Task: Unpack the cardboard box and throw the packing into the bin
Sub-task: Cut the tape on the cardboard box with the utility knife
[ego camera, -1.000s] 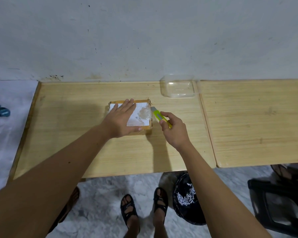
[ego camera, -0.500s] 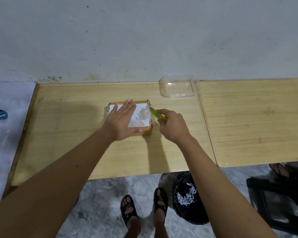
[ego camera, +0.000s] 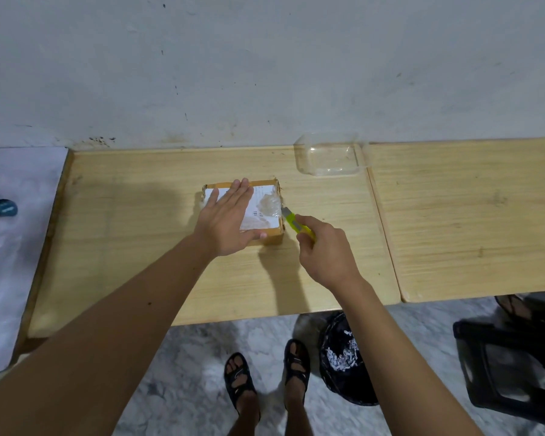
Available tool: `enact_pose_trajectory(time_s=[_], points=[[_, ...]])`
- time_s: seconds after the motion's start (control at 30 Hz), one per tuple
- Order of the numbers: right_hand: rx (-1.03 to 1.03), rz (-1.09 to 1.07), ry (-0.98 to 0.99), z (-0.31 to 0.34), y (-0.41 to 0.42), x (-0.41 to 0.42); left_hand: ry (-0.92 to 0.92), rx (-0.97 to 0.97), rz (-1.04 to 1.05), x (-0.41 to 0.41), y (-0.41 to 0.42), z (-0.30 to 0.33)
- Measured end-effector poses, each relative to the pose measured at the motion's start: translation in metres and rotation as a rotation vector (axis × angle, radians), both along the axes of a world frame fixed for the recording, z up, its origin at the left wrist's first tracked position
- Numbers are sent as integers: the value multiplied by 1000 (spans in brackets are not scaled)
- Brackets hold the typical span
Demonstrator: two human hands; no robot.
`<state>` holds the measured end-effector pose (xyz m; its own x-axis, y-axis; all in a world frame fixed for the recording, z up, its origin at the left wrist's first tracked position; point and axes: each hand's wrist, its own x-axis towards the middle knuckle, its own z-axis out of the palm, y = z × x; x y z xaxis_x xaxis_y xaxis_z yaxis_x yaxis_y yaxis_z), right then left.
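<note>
Left hand (ego camera: 225,220) presses flat, fingers straight, on the box (ego camera: 266,212); right hand (ego camera: 323,251) grips a knife (ego camera: 293,221) at its edge.

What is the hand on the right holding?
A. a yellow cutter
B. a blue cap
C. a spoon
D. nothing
A: the right hand grips a yellow cutter with its blade at the right edge of the box, while the left hand lies flat on top of the box.
</note>
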<state>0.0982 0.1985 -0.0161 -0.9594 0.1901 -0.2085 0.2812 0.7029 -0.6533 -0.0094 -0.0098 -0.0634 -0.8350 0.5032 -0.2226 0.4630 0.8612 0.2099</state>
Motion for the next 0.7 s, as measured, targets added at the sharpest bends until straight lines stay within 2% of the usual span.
enact_pose_trajectory(time_s=[0.3, 0.53, 0.7], points=[[-33, -54, 21, -5, 5, 17, -15, -28, 25, 0, 3, 5], [-112, -276, 90, -1, 22, 21, -12, -1, 266, 8, 44, 14], [-41, -291, 107, -3, 38, 24, -26, 56, 402, 12, 88, 20]])
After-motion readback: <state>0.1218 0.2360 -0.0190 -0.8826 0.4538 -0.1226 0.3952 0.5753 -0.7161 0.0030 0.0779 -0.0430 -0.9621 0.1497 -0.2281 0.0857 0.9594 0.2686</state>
